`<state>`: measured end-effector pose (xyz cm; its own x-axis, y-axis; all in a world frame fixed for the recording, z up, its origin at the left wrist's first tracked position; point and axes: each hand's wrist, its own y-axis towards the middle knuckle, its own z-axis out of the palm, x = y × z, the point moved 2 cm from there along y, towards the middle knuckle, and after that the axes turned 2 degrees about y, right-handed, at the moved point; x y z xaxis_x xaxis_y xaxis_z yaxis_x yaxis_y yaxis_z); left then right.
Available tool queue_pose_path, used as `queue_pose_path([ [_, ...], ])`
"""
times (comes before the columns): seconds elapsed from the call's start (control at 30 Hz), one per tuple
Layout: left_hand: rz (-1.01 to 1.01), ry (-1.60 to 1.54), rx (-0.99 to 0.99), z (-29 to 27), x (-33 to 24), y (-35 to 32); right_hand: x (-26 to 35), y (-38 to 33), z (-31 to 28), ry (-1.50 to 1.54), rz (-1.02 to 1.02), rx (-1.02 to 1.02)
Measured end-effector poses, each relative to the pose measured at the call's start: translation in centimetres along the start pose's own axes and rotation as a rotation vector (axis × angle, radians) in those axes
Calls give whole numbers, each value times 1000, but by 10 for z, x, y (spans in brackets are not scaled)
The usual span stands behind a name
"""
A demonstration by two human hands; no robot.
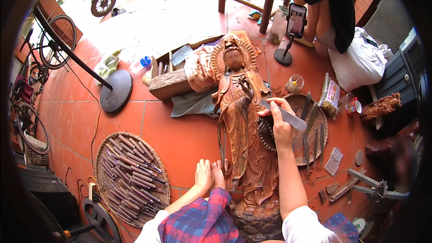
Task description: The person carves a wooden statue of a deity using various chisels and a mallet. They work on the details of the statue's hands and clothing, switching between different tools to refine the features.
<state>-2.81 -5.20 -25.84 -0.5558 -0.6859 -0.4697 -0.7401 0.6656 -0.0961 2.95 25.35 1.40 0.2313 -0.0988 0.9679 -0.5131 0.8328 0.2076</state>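
A carved wooden statue [243,153] of a robed figure with a rayed halo lies face up in front of me, its head away from me. My right hand [281,121] is closed round a flat grey metal file [292,119]. The file's far end meets or nearly meets the carved drapery by the statue's chest; exact contact is hard to see. Low at the left of the statue, my left hand [203,175] rests beside my bare foot [219,171]. Its fingers are foreshortened and mostly hidden.
A round basket [166,189] of several wooden-handled carving chisels stands left. Right of the statue, another basket [327,130] holds dark files. A wooden box [166,85] and cloth lie by the statue's head. Beyond are a phone stand [283,57] and a seated person [330,13].
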Motion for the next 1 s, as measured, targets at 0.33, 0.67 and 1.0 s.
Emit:
queue_pose_path([
  [0.33, 85, 82, 107, -41, -39, 11, 0, -1, -5, -3, 5, -9],
  [0.67, 61, 103, 69, 23, -4, 4, 0, -1, -4, 1, 0, -2],
  [1.0, 151, 129, 262, -65, -47, 19, -1, 0, -3, -40, -13, 8],
])
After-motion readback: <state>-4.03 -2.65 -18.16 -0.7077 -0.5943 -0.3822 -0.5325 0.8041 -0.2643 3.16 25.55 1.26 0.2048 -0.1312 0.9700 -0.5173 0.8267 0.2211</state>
